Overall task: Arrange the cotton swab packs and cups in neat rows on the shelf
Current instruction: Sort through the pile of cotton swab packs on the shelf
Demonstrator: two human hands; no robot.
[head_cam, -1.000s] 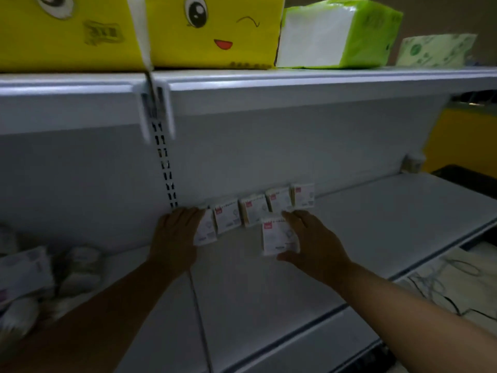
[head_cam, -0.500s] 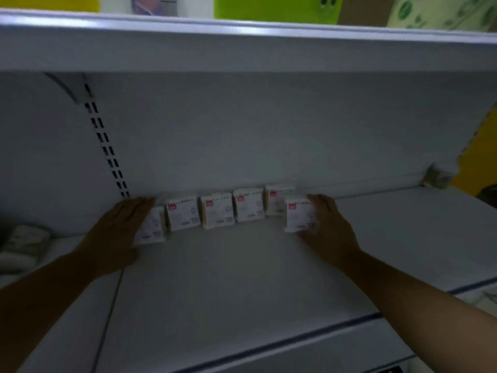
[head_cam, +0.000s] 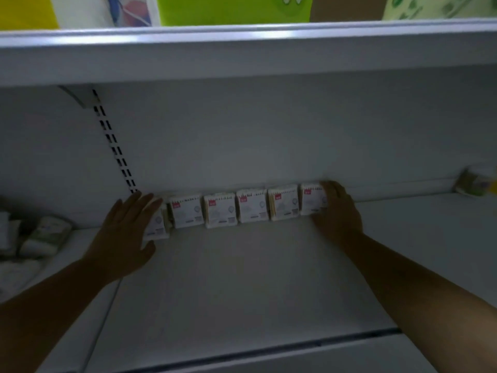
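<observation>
Several white cotton swab packs (head_cam: pixel 251 205) with red labels stand upright in one row against the back wall of the white shelf (head_cam: pixel 242 278). My left hand (head_cam: pixel 126 232) lies flat with straight fingers against the leftmost pack (head_cam: pixel 157 224), partly covering it. My right hand (head_cam: pixel 337 211) presses the right side of the rightmost pack (head_cam: pixel 310 199), fingers wrapped along its edge. The packs between my hands touch or nearly touch each other.
Soft white packets (head_cam: pixel 45 235) lie heaped on the shelf at far left. A small pale object (head_cam: pixel 474 183) sits at the back right corner. The upper shelf (head_cam: pixel 242 52) overhangs closely, bearing colourful tissue packages (head_cam: pixel 228 9). A slotted upright (head_cam: pixel 113 141) runs down the back wall.
My right hand has pushed the sixth pack back from in front of the row into line at its right end. My left hand stayed on the leftmost pack. The view has moved closer.
</observation>
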